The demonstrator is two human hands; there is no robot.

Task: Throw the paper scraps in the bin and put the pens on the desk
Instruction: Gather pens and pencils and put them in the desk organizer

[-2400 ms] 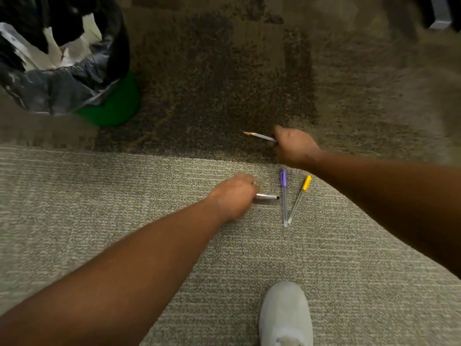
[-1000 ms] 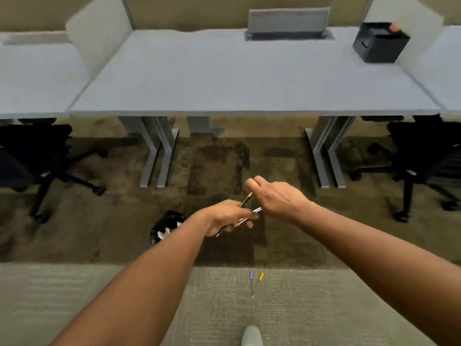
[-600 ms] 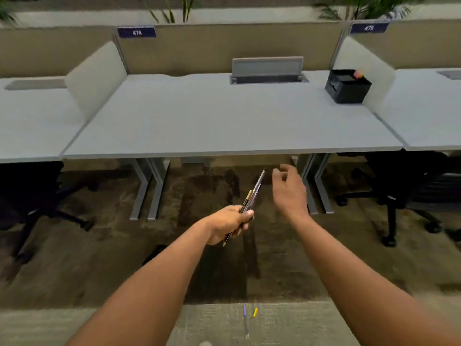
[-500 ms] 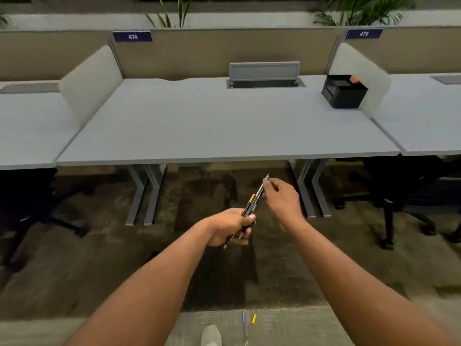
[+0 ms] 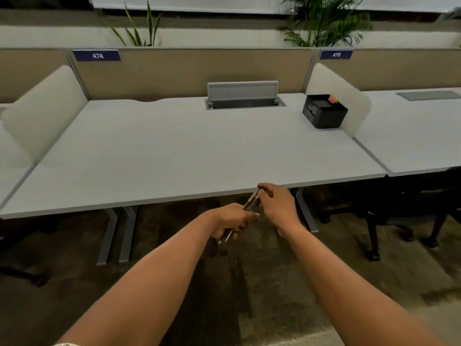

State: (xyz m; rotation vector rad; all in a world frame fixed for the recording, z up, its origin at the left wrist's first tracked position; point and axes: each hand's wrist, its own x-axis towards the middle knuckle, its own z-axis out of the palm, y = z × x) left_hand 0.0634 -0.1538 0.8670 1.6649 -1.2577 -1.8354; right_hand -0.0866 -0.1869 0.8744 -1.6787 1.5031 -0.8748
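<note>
My left hand is closed around two pens, which stick up and to the right out of the fist, one with a yellowish part. My right hand pinches the upper tips of those pens. Both hands hover just in front of the near edge of the grey desk, a little right of its middle. The bin and the pens lying on the floor are out of view.
A black organiser box stands at the desk's back right, next to a white divider. An open cable tray sits at the back centre. Desk legs stand below, and a black chair is at the right.
I have stood up from the floor with the pens and come closer to the desk. The right hand passed its pen to the left hand and now grips the pen tips.
</note>
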